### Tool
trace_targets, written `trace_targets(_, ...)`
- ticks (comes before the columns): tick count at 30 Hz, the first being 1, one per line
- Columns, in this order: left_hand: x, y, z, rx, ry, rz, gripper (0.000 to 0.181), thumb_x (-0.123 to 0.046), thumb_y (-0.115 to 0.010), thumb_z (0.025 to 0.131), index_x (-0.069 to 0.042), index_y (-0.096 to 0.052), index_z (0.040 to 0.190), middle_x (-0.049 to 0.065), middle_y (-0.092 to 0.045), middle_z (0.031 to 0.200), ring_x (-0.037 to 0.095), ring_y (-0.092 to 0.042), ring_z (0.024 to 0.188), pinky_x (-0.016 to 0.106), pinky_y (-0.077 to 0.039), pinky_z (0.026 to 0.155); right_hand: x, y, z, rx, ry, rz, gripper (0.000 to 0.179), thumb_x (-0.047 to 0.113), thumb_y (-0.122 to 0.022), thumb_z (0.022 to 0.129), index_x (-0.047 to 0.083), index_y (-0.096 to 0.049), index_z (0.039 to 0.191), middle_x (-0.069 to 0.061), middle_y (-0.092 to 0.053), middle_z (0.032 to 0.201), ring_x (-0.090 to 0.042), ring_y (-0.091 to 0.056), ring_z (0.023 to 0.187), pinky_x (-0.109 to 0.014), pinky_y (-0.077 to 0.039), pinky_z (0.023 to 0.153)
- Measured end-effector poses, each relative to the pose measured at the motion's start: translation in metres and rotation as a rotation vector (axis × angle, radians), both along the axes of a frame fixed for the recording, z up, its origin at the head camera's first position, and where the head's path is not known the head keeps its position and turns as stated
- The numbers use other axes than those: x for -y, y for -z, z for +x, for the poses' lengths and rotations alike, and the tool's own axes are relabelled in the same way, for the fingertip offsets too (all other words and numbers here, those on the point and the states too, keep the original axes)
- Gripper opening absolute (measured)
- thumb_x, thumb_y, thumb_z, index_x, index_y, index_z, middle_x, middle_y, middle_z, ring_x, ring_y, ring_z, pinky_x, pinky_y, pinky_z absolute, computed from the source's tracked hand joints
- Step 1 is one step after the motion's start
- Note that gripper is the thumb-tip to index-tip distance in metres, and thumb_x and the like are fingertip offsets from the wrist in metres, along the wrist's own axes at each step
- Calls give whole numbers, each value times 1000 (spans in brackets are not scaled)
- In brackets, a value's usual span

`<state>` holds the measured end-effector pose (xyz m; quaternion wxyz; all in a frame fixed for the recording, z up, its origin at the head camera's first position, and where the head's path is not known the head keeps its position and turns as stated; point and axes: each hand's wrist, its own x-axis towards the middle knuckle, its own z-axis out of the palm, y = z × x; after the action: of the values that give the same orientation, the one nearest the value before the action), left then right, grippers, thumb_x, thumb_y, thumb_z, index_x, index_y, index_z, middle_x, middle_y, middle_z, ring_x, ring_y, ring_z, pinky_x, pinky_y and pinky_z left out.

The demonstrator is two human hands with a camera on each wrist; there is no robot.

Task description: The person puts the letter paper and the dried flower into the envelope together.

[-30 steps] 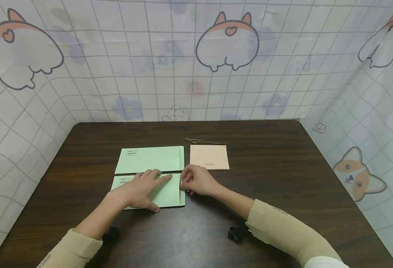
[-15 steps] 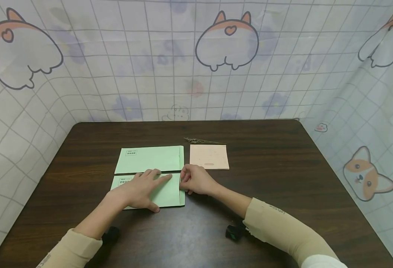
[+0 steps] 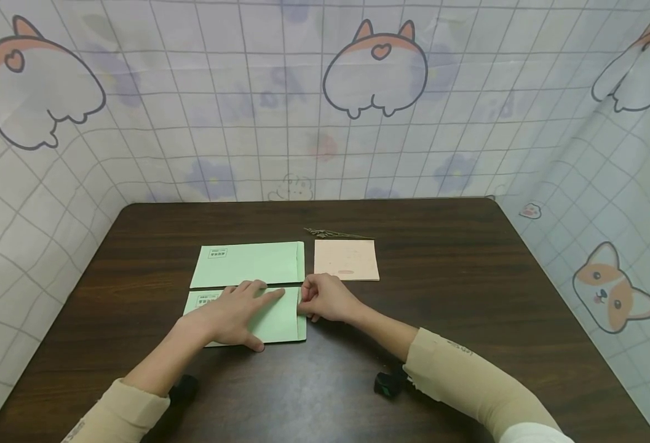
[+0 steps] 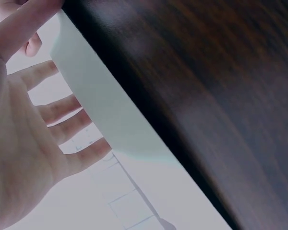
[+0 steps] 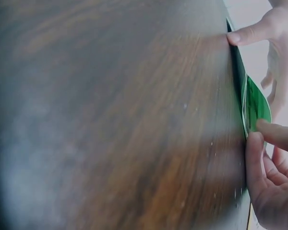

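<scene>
Lying flat, pale green envelope (image 3: pixel 276 321), small printed box (image 3: pixel 208 299), bright green inside its gaping end (image 5: pixel 256 101), left hand (image 3: pixel 227 317) spread atop, right hand (image 3: pixel 327 298) pinching its edge.

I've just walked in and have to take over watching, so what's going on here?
A person is handling an envelope at a dark table. The left grip rests spread on the nearer green envelope; the right grip pinches it at its right-hand end, which gapes open. The farther green envelope lies just beyond, with a pale paper beside it and a dried sprig behind the paper.
</scene>
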<state>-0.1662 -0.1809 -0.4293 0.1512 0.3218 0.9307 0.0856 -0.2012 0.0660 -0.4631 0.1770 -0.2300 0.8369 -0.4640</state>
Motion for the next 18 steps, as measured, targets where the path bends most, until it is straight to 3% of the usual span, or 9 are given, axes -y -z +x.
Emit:
trace_targets(12,1,-3,0,20,-13,-5,105,-52,-88,77,-17,-36,161,19,-38,152,38,-38,139,63,-34,107,-16,3,-3,109,-61,-97,11,6,-71,96,1,-63,102,-7,-68,84,-21,-69,65,-34,-60,62)
trace_targets(18,4,-8,-2,-19,-20,24,102,-58,-85,78,-16,-40,159,18,-39,151,37,-40,138,62,-37,104,-19,-1,-13,88,-1,-121,13,7,-67,98,-1,-65,108,-13,-71,88,-23,-72,69,-35,-61,64)
